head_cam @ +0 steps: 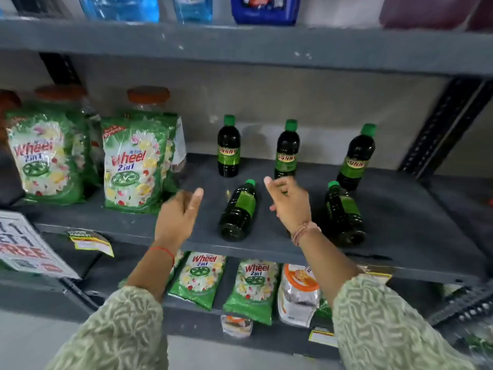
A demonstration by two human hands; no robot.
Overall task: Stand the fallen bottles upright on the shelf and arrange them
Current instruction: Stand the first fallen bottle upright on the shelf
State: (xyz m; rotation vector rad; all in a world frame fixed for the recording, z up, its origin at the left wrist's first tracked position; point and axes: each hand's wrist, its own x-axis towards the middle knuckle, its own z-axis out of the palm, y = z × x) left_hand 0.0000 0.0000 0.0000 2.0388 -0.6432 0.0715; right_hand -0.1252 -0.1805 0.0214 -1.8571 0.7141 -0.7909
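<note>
On the grey middle shelf three dark green bottles with green caps stand upright at the back: one on the left, one in the middle, one on the right. Two more lie on their sides near the front, caps pointing to the back: a left one and a right one. My left hand hovers open, left of the left fallen bottle. My right hand is between the two fallen bottles, fingers loosely curled, holding nothing that I can see.
Green Wheel detergent packs and orange-lidded jars fill the shelf's left side. Blue bottles stand on the shelf above. More packs lie on the shelf below. A dark upright post bounds the right end.
</note>
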